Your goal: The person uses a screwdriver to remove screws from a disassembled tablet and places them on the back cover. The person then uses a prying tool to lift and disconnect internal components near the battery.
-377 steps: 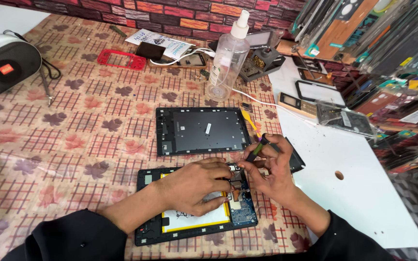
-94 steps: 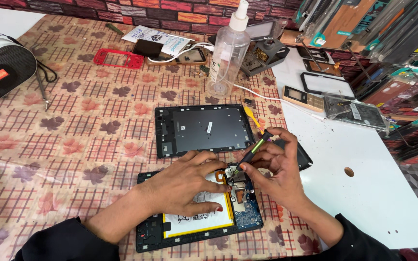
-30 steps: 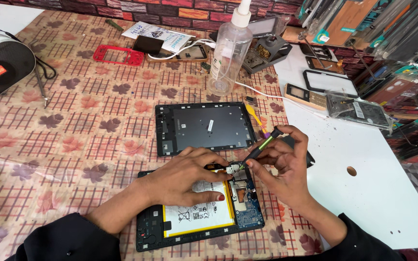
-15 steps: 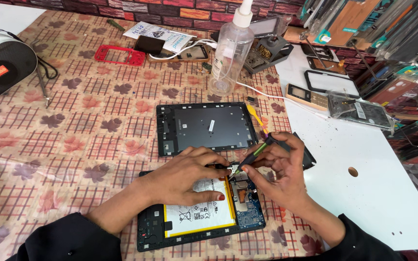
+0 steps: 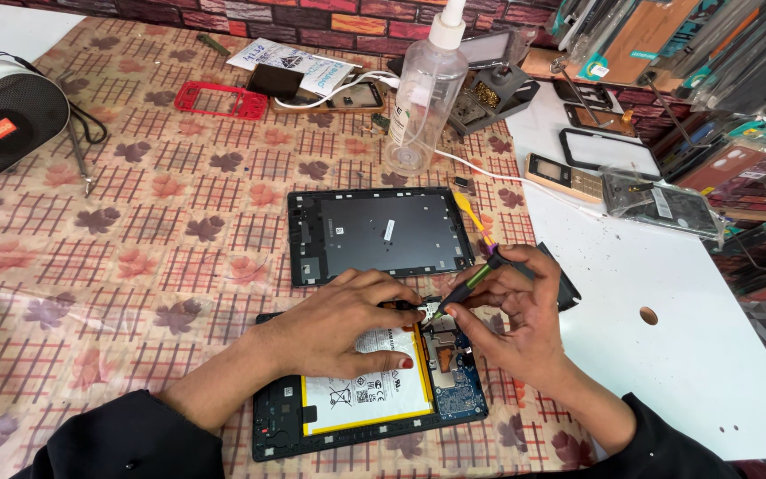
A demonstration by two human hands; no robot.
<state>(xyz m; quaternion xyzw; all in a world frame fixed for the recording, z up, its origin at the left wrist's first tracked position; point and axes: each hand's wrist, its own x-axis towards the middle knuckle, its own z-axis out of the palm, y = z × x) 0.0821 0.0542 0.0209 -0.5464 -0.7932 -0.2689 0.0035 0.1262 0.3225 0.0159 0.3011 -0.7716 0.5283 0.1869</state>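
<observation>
An opened tablet (image 5: pixel 365 399) lies near the table's front edge, showing a white battery with yellow edging and a blue circuit board (image 5: pixel 458 390). My left hand (image 5: pixel 339 324) rests flat on the battery, fingertips holding a small part by the board's top. My right hand (image 5: pixel 516 310) grips a thin screwdriver (image 5: pixel 463 288) with a green and purple shaft. Its tip points down at the top of the board, beside my left fingertips. The tablet's dark grey back cover (image 5: pixel 379 235) lies inside up just beyond.
A clear spray bottle (image 5: pixel 420 98) stands behind the cover. A round speaker (image 5: pixel 6 115) sits far left, a red phone frame (image 5: pixel 214 99) at the back. A white board (image 5: pixel 667 293) covers the right side, with phone parts and a yellow pry tool (image 5: pixel 472 213) nearby.
Over the last second both hands stayed over the top of the board. The screwdriver tip shifted slightly lower and left, closer to my left fingertips.
</observation>
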